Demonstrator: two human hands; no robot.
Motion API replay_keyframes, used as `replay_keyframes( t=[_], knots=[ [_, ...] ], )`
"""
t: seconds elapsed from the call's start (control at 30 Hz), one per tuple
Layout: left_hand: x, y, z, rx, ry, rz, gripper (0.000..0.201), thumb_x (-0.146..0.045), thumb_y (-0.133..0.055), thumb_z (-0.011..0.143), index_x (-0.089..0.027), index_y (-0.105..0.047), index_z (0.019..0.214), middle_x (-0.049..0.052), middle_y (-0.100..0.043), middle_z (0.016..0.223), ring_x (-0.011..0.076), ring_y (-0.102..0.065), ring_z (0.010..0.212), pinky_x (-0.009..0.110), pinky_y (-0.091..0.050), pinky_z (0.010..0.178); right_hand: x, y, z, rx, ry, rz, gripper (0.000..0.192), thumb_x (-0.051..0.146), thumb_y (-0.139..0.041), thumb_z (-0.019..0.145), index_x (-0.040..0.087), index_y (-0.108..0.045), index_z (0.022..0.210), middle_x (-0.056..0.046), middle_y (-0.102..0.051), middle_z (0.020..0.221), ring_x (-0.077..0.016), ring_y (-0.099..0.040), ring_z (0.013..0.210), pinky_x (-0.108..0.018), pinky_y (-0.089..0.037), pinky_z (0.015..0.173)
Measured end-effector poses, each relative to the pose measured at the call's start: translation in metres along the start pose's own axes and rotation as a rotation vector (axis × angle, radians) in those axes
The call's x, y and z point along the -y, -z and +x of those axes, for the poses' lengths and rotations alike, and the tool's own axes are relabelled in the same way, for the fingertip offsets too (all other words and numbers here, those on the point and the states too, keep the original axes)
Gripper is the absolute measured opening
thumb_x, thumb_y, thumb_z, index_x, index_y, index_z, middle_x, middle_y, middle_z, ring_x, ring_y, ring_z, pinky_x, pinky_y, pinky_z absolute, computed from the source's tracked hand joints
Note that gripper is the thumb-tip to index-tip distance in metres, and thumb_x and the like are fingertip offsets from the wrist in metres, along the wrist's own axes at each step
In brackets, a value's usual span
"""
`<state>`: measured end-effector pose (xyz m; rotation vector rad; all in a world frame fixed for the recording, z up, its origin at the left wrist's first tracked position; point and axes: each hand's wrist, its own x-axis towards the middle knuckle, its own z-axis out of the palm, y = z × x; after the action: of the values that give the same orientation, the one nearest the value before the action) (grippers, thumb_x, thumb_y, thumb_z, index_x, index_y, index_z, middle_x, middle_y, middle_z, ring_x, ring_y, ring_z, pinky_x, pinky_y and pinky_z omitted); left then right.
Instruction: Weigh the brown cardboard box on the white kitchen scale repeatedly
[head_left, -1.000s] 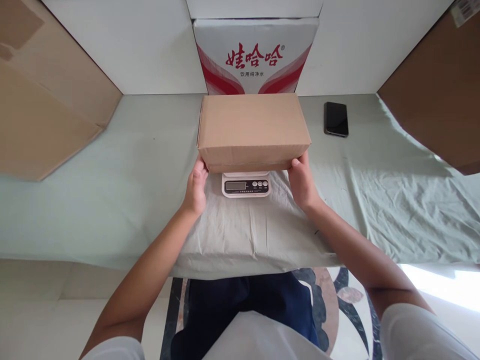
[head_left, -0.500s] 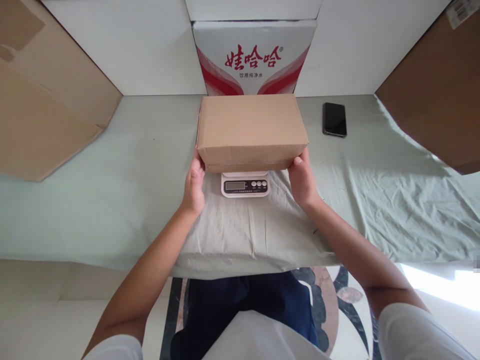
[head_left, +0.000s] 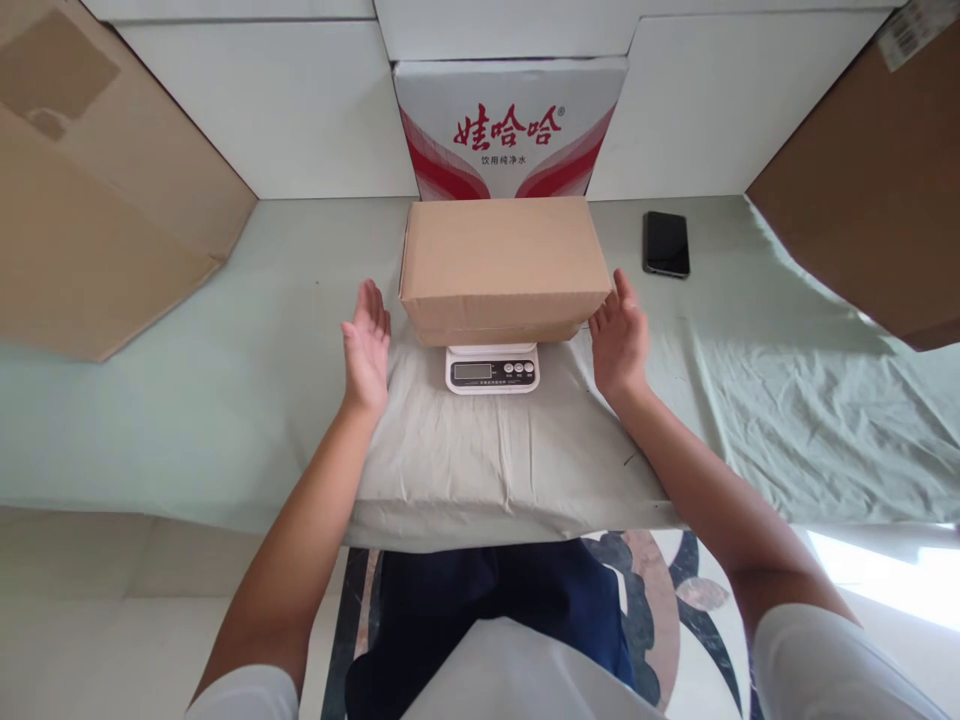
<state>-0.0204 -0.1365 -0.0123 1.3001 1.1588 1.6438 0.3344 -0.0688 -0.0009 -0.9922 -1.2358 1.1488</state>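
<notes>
A closed brown cardboard box point(head_left: 506, 250) rests on a small white digital scale point(head_left: 493, 370). The box hides the scale's platform; its dark display and buttons show in front. My left hand point(head_left: 367, 345) is open to the left of the box, with a gap between them and the palm turned inward. Just off the box's right front corner is my right hand point(head_left: 620, 335), fingers stretched out and holding nothing. Whether its fingertips still touch the cardboard, I cannot tell.
Behind the box stands a white and red carton point(head_left: 506, 130) with Chinese print. A black phone point(head_left: 666, 244) lies at the right on the green cloth point(head_left: 300, 400). Large cardboard boxes flank both sides, at left point(head_left: 112, 200) and right point(head_left: 862, 180).
My hands have let go of the cardboard box. The left has moved away to the left and the right slightly outward, both with opened fingers. The box stays on the scale.
</notes>
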Motion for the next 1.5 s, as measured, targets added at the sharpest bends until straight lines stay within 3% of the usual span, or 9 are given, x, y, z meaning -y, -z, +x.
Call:
replay_keyframes(
  t=[0.37,0.57,0.73,1.03,1.23,1.5],
  knots=[
    [-0.002,-0.017,-0.005,0.044,0.041,-0.039,0.086,-0.092,-0.029,0.088,-0.044,-0.047,0.157,-0.006,-0.032,0.178,0.0269,-0.019,0.169,0.051,-0.017,0.140,0.007,-0.018,-0.013,0.042,0.048,0.047,0.071,0.074,-0.050,0.088,0.047,-0.045,0.152,0.009,-0.041,0.172,-0.0255,-0.030,0.167,-0.051,-0.025,0.141],
    [0.000,-0.014,-0.004,0.050,0.011,-0.063,0.078,-0.088,-0.031,0.091,-0.048,-0.049,0.155,-0.007,-0.033,0.177,0.0253,-0.021,0.168,0.052,-0.015,0.140,0.010,-0.022,-0.016,0.041,0.020,0.045,0.070,0.074,-0.049,0.089,0.045,-0.045,0.152,0.009,-0.042,0.172,-0.0260,-0.030,0.167,-0.054,-0.025,0.140],
    [-0.001,-0.015,-0.004,0.058,0.024,-0.033,0.082,-0.091,-0.027,0.089,-0.048,-0.046,0.157,-0.008,-0.031,0.178,0.0257,-0.019,0.169,0.052,-0.016,0.140,0.012,-0.025,-0.019,0.038,0.002,0.116,0.068,0.071,-0.054,0.087,0.043,-0.049,0.149,0.008,-0.044,0.171,-0.0271,-0.028,0.168,-0.055,-0.024,0.140],
    [-0.004,-0.016,-0.004,0.019,0.043,-0.105,0.081,-0.091,-0.042,0.086,-0.045,-0.056,0.151,-0.006,-0.039,0.174,0.0277,-0.023,0.168,0.050,-0.017,0.140,0.002,-0.021,-0.014,0.050,0.053,0.109,0.067,0.075,-0.056,0.085,0.046,-0.051,0.145,0.010,-0.047,0.168,-0.0306,-0.032,0.166,-0.058,-0.026,0.139],
    [-0.005,-0.018,-0.004,0.043,0.030,-0.103,0.082,-0.092,-0.038,0.086,-0.046,-0.055,0.151,-0.008,-0.035,0.176,0.0278,-0.020,0.168,0.052,-0.015,0.141,0.004,-0.022,-0.017,0.031,0.055,0.127,0.071,0.078,-0.059,0.082,0.046,-0.053,0.145,0.010,-0.047,0.168,-0.0316,-0.030,0.167,-0.059,-0.026,0.139],
    [-0.014,-0.031,-0.013,0.099,0.029,-0.078,0.089,-0.092,-0.032,0.087,-0.039,-0.050,0.156,0.000,-0.037,0.176,0.0309,-0.023,0.168,0.050,-0.022,0.138,0.022,-0.036,-0.021,0.076,0.136,0.144,0.060,0.074,-0.060,0.084,0.043,-0.062,0.135,0.008,-0.054,0.164,-0.0309,-0.036,0.163,-0.052,-0.028,0.139]
  ],
)
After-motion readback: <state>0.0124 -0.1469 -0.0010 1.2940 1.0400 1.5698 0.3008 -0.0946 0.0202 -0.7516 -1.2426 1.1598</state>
